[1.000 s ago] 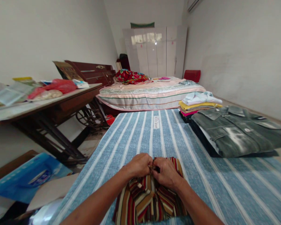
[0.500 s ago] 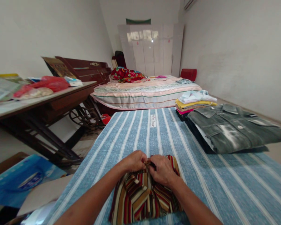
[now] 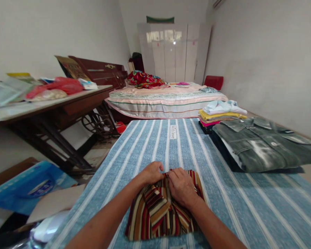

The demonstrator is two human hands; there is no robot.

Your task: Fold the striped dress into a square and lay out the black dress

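Observation:
A folded shirt with brown, red, black and cream stripes lies on the blue-and-white striped cloth right in front of me. At its far edge, my left hand has its fingers curled on the fabric, with one fingertip raised. My right hand rests over the top middle of the shirt, fingers bent and closed on the same edge, beside the left. The fingertips of both hands are partly hidden, so the exact spot they grip does not show.
On the right lie a folded grey-green denim jacket and a stack of folded clothes. A sewing-machine table with bags on it stands left, above a blue package. Beyond is a bed.
My hands have loosened from their tight pinch at the shirt's top middle; the right now lies flatter over the edge, the left slightly raised. The whole view has shifted a little.

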